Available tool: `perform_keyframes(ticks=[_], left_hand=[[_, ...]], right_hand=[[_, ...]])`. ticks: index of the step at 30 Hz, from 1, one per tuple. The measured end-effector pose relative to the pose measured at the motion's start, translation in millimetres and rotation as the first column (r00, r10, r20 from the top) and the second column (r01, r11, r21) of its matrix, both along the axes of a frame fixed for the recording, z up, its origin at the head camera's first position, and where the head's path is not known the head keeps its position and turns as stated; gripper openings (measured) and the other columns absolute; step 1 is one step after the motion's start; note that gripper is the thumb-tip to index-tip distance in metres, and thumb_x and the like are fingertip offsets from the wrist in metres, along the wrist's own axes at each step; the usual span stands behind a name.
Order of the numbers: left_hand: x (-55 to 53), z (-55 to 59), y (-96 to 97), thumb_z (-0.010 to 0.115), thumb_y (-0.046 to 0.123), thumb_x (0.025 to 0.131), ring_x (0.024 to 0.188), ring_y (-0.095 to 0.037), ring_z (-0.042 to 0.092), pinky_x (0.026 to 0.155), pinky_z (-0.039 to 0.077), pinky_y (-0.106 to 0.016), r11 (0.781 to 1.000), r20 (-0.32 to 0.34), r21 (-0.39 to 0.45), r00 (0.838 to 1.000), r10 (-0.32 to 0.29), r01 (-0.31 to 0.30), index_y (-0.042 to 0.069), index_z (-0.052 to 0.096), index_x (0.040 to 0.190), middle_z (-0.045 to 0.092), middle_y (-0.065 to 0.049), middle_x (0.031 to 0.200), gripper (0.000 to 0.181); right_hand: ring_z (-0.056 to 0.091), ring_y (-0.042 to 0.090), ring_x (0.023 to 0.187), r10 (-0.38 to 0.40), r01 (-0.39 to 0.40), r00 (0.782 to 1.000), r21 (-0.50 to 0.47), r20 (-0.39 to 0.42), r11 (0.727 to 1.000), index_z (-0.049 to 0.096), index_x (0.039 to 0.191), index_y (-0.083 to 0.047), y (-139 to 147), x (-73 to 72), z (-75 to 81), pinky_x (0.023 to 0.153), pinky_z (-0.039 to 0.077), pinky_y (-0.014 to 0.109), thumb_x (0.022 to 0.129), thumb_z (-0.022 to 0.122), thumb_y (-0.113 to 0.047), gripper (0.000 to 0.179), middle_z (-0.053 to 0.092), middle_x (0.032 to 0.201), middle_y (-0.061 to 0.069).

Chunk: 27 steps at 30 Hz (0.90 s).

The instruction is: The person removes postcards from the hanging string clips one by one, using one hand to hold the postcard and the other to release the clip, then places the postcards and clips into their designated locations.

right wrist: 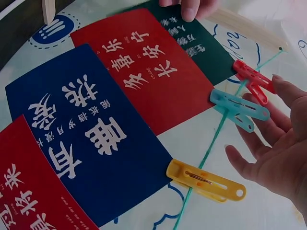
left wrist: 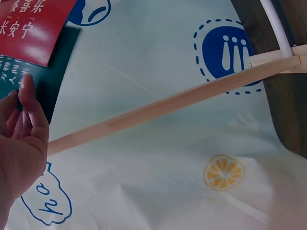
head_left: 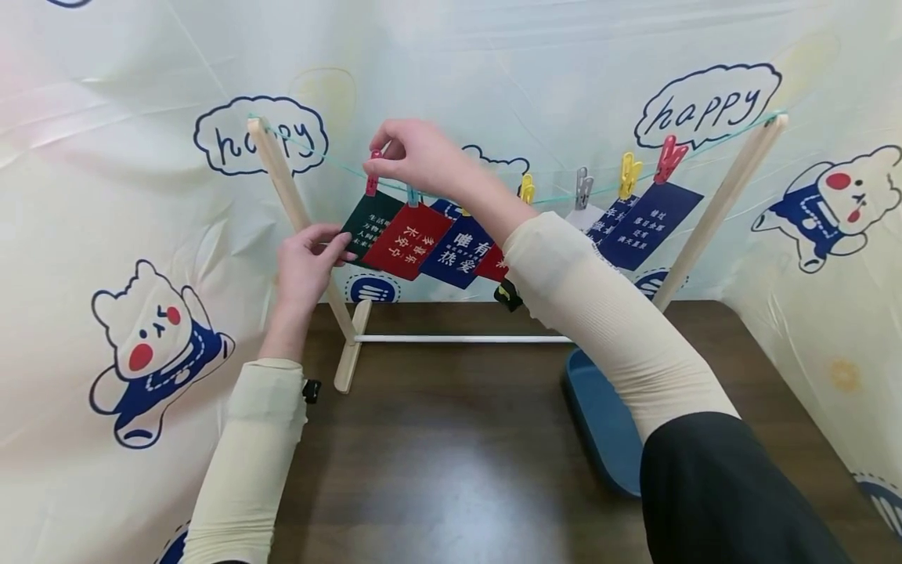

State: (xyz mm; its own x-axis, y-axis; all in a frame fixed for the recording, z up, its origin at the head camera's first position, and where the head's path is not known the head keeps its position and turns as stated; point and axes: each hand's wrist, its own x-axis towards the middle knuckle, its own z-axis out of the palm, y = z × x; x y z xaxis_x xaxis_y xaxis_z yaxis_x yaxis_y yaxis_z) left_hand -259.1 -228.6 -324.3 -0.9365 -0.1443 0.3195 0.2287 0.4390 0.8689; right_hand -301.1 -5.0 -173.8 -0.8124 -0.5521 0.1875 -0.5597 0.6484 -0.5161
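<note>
My right hand (head_left: 426,160) pinches a red clothespin (right wrist: 253,76) between thumb and fingers at the left part of a thin green string (right wrist: 217,129). The clothespin sits at the upper corner of a dark green card (right wrist: 216,50) with white writing. My left hand (head_left: 303,266) pinches that card's lower left edge between thumb and fingers. Overlapping the green card is a red card (head_left: 409,243), hung by a light blue clothespin (right wrist: 240,106). A blue card (right wrist: 86,139) beside it hangs from a yellow clothespin (right wrist: 206,181).
Wooden posts (head_left: 282,172) bear the string, and a white rod (head_left: 458,339) runs low between them. Toward the right hang a grey clothespin (head_left: 583,188), a yellow one and a red one with a navy card (head_left: 651,227). A blue tray (head_left: 599,423) lies on the brown table (head_left: 423,454), partly under my right arm.
</note>
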Motion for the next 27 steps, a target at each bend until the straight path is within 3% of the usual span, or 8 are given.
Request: perform_keyframes(ticks=[12,16,19,23,27], left_hand=[[1.0,6.0,-8.0,0.068,0.030,0.103,0.075,-0.005,0.069,0.078,0.052,-0.014,1.000,-0.057,0.007,0.998,0.031,-0.031,0.004,0.075,0.124,0.073,-0.009,0.107,0.034],[0.5,8.1,-8.4,0.068,0.029,0.103,0.071,-0.001,0.066,0.076,0.052,-0.015,0.999,-0.073,0.016,0.997,0.040,-0.039,0.003,0.075,0.123,0.073,-0.010,0.103,0.034],[0.1,9.8,-7.8,0.069,0.029,0.102,0.070,-0.001,0.065,0.075,0.052,-0.015,0.998,-0.081,0.031,0.995,0.052,-0.050,0.003,0.075,0.123,0.073,-0.005,0.100,0.034],[1.1,11.7,-7.7,0.070,0.027,0.102,0.069,-0.001,0.065,0.075,0.052,-0.015,0.996,-0.100,0.064,0.993,0.064,-0.058,0.001,0.075,0.121,0.071,0.002,0.095,0.033],[4.5,13.6,-9.0,0.071,0.022,0.101,0.066,-0.001,0.066,0.073,0.053,-0.015,0.994,-0.124,0.086,0.990,0.074,-0.063,-0.002,0.075,0.119,0.070,0.001,0.092,0.031]], right_hand=[[0.060,0.013,0.116,0.056,-0.047,0.996,-0.118,0.074,0.992,0.062,0.129,-0.011,3,-1.6,5.0,0.104,0.045,0.025,0.102,0.068,-0.033,0.036,0.069,0.123,0.002],[0.059,0.012,0.115,0.067,-0.066,0.998,-0.114,0.004,0.991,0.062,0.126,-0.010,4,0.8,5.5,0.103,0.044,0.023,0.103,0.067,-0.032,0.033,0.069,0.119,0.001],[0.058,0.010,0.114,0.068,-0.075,0.996,-0.115,-0.062,0.990,0.061,0.124,-0.010,4,1.9,4.7,0.103,0.043,0.021,0.103,0.066,-0.032,0.030,0.071,0.117,0.000],[0.058,0.009,0.114,0.070,-0.090,0.987,-0.140,-0.146,0.986,0.063,0.123,-0.009,4,1.8,3.7,0.103,0.042,0.018,0.103,0.066,-0.029,0.028,0.072,0.116,0.000],[0.057,0.009,0.114,0.067,-0.109,0.974,-0.186,-0.217,0.977,0.064,0.122,-0.007,7,1.3,3.8,0.101,0.040,0.017,0.103,0.067,-0.026,0.027,0.071,0.117,0.003]])
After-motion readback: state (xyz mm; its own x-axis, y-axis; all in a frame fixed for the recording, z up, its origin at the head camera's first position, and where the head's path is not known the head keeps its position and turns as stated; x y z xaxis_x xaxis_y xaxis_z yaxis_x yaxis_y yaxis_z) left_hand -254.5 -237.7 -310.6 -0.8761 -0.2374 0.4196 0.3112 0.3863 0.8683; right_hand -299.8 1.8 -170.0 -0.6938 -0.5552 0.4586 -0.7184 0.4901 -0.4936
